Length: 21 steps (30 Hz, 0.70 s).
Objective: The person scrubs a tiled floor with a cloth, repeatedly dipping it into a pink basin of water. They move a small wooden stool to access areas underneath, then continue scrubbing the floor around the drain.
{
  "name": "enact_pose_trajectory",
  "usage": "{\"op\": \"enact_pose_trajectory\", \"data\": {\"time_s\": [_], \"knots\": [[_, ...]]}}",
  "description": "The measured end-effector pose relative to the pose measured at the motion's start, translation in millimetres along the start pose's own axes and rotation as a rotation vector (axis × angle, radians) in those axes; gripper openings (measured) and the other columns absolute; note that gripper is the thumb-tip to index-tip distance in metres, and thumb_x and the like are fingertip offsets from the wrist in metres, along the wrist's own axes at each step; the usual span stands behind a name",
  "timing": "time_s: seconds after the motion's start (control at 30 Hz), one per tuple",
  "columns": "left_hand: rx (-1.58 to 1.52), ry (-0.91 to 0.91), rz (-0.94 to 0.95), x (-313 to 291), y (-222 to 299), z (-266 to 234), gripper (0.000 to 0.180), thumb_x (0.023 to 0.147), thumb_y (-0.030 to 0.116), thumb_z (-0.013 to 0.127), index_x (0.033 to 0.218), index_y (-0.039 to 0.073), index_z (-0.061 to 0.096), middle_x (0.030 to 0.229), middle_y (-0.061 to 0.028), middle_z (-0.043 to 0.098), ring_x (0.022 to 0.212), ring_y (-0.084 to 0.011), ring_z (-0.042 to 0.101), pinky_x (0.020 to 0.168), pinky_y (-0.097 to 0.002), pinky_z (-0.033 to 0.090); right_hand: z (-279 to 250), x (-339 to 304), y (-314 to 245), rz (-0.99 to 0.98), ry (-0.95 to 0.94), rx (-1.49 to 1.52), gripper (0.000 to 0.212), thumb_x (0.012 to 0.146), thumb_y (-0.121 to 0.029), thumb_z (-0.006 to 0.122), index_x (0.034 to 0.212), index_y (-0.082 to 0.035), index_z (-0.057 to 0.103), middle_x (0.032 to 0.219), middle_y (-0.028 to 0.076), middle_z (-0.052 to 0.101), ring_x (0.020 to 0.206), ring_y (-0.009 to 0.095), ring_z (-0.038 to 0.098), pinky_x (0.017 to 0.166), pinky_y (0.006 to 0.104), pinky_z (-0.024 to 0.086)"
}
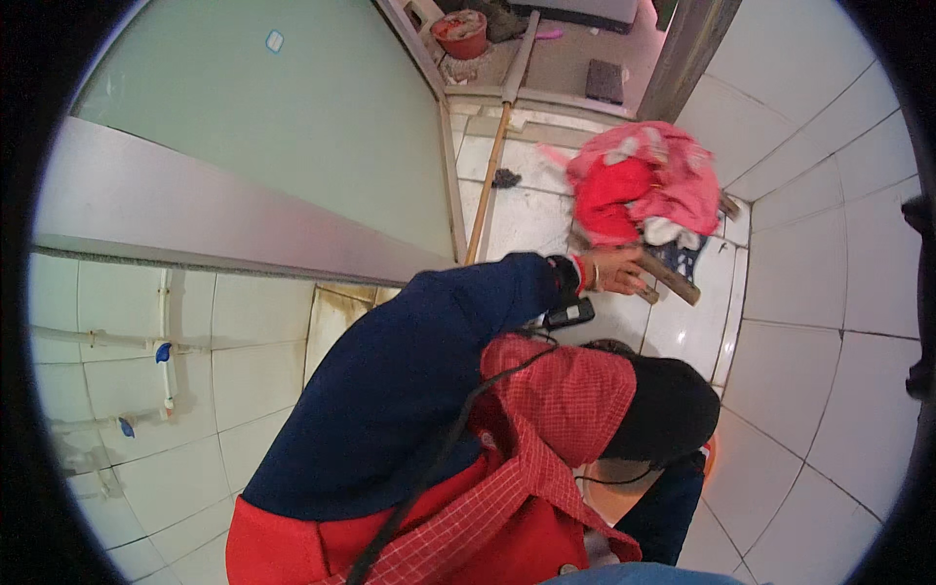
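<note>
My left arm, in a navy sleeve, reaches across to the upper right. At its end my left hand [614, 271] is closed around brown wooden bars that look like part of a low wooden stool [670, 277]. A heap of pink and red clothes [643, 185], with some white cloth, lies over the wood just beyond the hand. At the lower right only my other navy sleeve [668, 512] shows. The right hand itself is hidden. Beside that sleeve, partly covered by my red checked apron, is an orange basin [711, 456].
A black box-like object [568, 313] lies on the white tiled floor below my left wrist. A long wooden pole [490, 175] leans by the frosted glass door [263, 107]. Past the doorway stands a red bucket [460, 35]. Tiled wall [795, 283] rises on the right; pipes [164, 341] run at left.
</note>
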<state>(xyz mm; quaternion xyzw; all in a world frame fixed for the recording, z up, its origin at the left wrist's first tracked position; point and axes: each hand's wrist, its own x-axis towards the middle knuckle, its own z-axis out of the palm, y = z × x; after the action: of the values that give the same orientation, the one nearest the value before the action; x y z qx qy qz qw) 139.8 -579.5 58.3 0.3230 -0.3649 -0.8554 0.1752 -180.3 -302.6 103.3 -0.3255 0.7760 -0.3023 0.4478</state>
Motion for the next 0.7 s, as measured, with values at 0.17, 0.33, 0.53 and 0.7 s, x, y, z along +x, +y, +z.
{"op": "enact_pose_trajectory", "data": {"time_s": [0.17, 0.33, 0.53, 0.7], "knots": [[0.923, 0.467, -0.029, -57.1, 53.4, -65.4, 0.03, 0.082, 0.024, 0.056, 0.103, 0.003, 0.06, 0.097, -0.0144, 0.064, 0.084, -0.029, 0.064, 0.062, -0.0377, 0.052, -19.9, -5.3, -10.1, -0.032, 0.015, 0.031, 0.027, 0.085, -0.023, 0.056, 0.102, -0.003, 0.063, 0.09, 0.009, 0.066, 0.078, 0.021, 0.061, 0.069, 0.0321, 0.048], [1.132, 1.407, -0.263, -118.7, 22.4, -181.2, 0.039, 0.074, 0.023, 0.062, 0.105, 0.0, 0.056, 0.103, -0.0235, 0.061, 0.098, -0.0367, 0.059, 0.081, -0.0434, 0.049, -39.7, -19.1, 6.5, 0.135, 0.17, 0.072, 0.035, 0.09, -0.02, 0.052, 0.117, 0.003, 0.056, 0.107, 0.011, 0.062, 0.094, 0.017, 0.057, 0.084, 0.0271, 0.045], [0.666, 1.239, -0.453, -130.6, -29.0, -208.0, 0.048, 0.076, 0.019, 0.063, 0.119, 0.006, 0.046, 0.094, -0.0163, 0.062, 0.083, -0.0309, 0.061, 0.066, -0.0418, 0.051, -43.0, -44.1, 1.4, 0.047, 0.212, 0.209, 0.034, 0.087, -0.009, 0.052, 0.118, 0.003, 0.055, 0.107, 0.009, 0.061, 0.093, 0.016, 0.057, 0.08, 0.0248, 0.046], [0.41, 1.036, -0.22, -129.2, 3.6, -162.6, 0.069, 0.078, 0.011, 0.063, 0.138, 0.007, 0.028, 0.078, -0.0124, 0.062, 0.064, -0.0254, 0.063, 0.05, -0.0426, 0.052, -35.4, -53.0, -13.2, 0.037, 0.222, 0.198, 0.027, 0.088, -0.01, 0.051, 0.11, 0.003, 0.06, 0.104, 0.009, 0.062, 0.093, 0.017, 0.057, 0.083, 0.0269, 0.044]]}}
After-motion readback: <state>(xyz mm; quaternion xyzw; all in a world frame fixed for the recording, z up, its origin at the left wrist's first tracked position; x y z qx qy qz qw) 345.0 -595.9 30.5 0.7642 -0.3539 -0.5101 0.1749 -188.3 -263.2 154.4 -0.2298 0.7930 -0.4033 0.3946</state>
